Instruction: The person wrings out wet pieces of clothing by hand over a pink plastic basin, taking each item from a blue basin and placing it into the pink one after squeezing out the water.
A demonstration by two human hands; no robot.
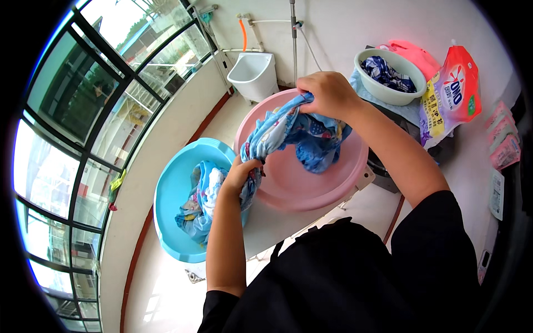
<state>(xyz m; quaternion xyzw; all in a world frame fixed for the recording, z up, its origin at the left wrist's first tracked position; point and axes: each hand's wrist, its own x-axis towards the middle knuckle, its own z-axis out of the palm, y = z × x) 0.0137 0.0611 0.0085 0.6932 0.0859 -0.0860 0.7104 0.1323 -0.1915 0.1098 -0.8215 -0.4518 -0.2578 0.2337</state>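
Note:
A blue printed cloth (270,133) is stretched between my two hands, bunched and partly twisted. My right hand (329,93) grips its upper end over the far side of the pink basin (291,187). Lower down, my left hand (238,177) is closed around the cloth at the basin's left rim. Part of the fabric hangs into the pink basin, whose floor is partly hidden by it. Beside it on the left stands a light-blue basin (173,200). More of the printed cloth (202,208) lies heaped in there, and whether the two parts join behind my left hand is hidden.
Both basins rest on a pale table (266,233). Beyond stands a white mop sink (252,73). To the right are a whitish basin (391,100) with dark plaid cloth (385,75), a pink cloth (412,56) and an OMO detergent pouch (452,98). Windows (83,125) line the left wall.

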